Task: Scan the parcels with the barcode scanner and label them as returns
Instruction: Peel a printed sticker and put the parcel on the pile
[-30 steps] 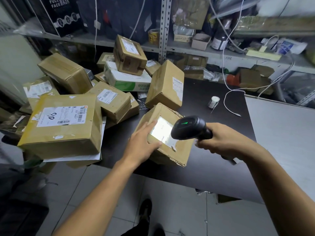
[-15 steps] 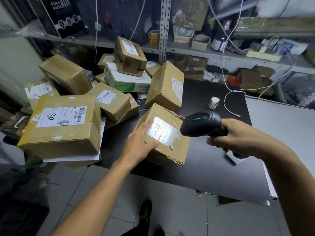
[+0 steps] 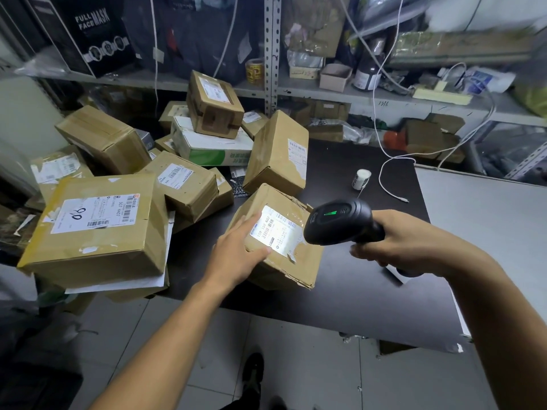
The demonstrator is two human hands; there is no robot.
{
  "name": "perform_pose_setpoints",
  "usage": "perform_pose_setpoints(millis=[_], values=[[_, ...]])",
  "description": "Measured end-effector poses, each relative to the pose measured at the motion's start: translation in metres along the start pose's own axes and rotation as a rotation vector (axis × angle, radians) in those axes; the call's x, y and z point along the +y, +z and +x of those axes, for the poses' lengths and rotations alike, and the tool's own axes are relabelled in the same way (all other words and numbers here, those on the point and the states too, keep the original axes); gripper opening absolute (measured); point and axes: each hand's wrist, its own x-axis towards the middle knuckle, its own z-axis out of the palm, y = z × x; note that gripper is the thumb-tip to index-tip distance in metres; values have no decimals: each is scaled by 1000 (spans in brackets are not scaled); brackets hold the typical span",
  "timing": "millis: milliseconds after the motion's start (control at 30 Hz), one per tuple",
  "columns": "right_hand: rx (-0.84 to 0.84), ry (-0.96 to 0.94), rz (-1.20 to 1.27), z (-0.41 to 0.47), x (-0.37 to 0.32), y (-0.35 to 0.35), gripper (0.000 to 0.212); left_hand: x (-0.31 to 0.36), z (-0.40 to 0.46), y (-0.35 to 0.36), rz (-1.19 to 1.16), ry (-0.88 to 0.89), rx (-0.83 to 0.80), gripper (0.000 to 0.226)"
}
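Head view. Left hand [image 3: 236, 255]: fingers [image 3: 251, 223] straight and spread, pressed flat on the top face of a tilted parcel [image 3: 284, 261], their tips at the left edge of its white label [image 3: 276, 232]; nothing is gripped. Right hand [image 3: 405, 241]: fingers curled round the handle of the black scanner [image 3: 340, 223], grasping it. The scanner head, with a green light on top, hangs just above the right end of the label, which is brightly lit. The parcel stands near the front edge of the black desk [image 3: 355, 291], left of centre, one side raised, its cardboard corners worn. Behind it, towards the desk's back edge, a taller box [image 3: 275, 155] stands on end. At the desk's left edge lies a heap of parcels; the nearest, a large box [image 3: 97, 232] with "90" handwritten on its label, overhangs the front left corner on top of white envelopes. A green-and-white box [image 3: 213, 149] in the heap carries a smaller carton [image 3: 213, 105]. Near the back right corner a small white roll [image 3: 361, 179] stands beside the loose end of a white cable [image 3: 390, 184]. A grey surface [image 3: 488, 232] adjoins the desk's right edge. Metal shelves [image 3: 325, 93] with assorted goods rise behind.
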Motion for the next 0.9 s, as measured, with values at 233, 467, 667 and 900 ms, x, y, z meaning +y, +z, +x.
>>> perform_pose_setpoints(millis=[233,467,667,900], values=[[-5,-19,26,-10,-2,0,11,1,-1,1,26,14,2,76],[38,-50,-22,-16,2,3,10,0,-3,1,24,-12,-8,75],[52,-82,-29,-27,2,1,12,-2,-5,2,21,-17,-2,76],[82,-79,16,-35,5,1,10,2,-8,4,37,13,-1,75]])
